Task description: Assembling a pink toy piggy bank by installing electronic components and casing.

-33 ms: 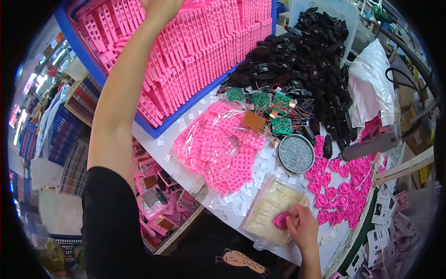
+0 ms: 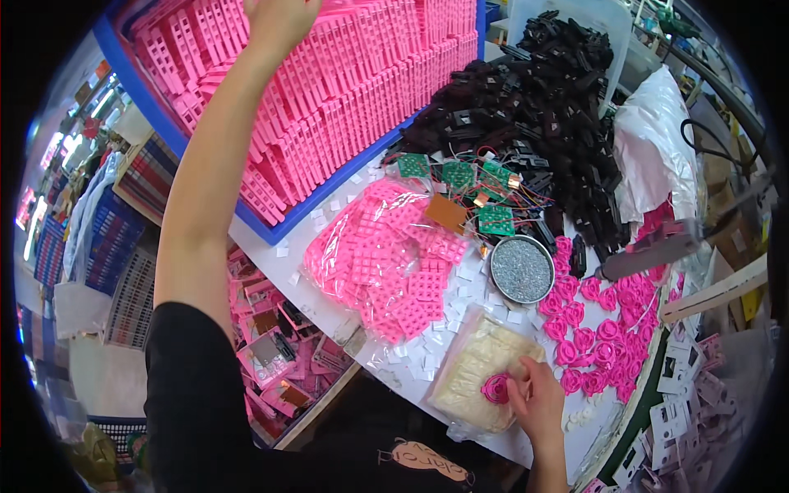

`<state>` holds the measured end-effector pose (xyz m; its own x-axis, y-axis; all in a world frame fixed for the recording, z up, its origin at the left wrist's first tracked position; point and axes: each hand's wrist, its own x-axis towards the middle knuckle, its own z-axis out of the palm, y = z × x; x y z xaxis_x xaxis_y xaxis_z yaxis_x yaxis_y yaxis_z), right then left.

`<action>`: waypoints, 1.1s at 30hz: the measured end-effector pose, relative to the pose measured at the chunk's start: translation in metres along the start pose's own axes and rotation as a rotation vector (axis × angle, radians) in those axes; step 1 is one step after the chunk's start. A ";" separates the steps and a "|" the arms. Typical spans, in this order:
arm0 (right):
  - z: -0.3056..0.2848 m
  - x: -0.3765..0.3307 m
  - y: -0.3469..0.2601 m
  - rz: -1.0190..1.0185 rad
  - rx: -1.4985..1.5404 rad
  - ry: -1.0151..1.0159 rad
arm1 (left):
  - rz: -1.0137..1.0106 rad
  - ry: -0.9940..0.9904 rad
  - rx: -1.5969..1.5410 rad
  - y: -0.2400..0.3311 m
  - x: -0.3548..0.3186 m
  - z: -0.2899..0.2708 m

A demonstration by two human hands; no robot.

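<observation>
- Evidently, the left hand (image 2: 279, 20) stretches up to twelve o'clock over the blue tray (image 2: 177, 135) of pink frames (image 2: 345, 90); whether its fingers hold anything I cannot tell, since they sit at the picture's rim.
- The right hand (image 2: 538, 403), at five o'clock, pinches a pink round part (image 2: 496, 388) with narrow fingers, pressed against the clear bag of cream pieces (image 2: 472, 374), likely for support.
- The round tin of grey bits (image 2: 522, 269) and loose pink round parts (image 2: 604, 329) lie at three o'clock on the desk (image 2: 271, 238), within easy reach.

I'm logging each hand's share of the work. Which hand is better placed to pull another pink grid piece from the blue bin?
Left. The left hand is already up over the pink grid pieces in the blue bin, while the right hand is low, pressing a pink round part on the bag.
</observation>
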<state>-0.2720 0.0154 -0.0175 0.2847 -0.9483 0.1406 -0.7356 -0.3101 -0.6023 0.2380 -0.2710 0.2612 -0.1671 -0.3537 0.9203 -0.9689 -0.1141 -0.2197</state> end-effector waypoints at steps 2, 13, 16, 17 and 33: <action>-0.010 -0.003 -0.006 0.045 0.156 0.042 | 0.199 0.338 -0.261 0.057 -0.035 -0.009; 0.013 0.010 -0.015 0.410 1.637 0.048 | 0.395 -0.981 -1.294 0.284 -0.258 -0.244; 0.001 -0.009 0.005 0.381 1.661 0.047 | 0.034 -0.759 -1.360 0.281 -0.259 -0.229; -0.001 -0.017 0.014 0.374 1.696 0.033 | -0.177 -0.853 -1.484 0.281 -0.264 -0.220; -0.077 -0.060 0.031 0.166 0.954 -0.007 | -1.302 -1.091 -2.121 0.306 -0.295 -0.221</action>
<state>-0.3593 0.0572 0.0161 0.2283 -0.9736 -0.0064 0.0406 0.0161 -0.9990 -0.0495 0.0035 -0.0062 -0.2705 -0.9525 -0.1401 0.4603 -0.2557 0.8501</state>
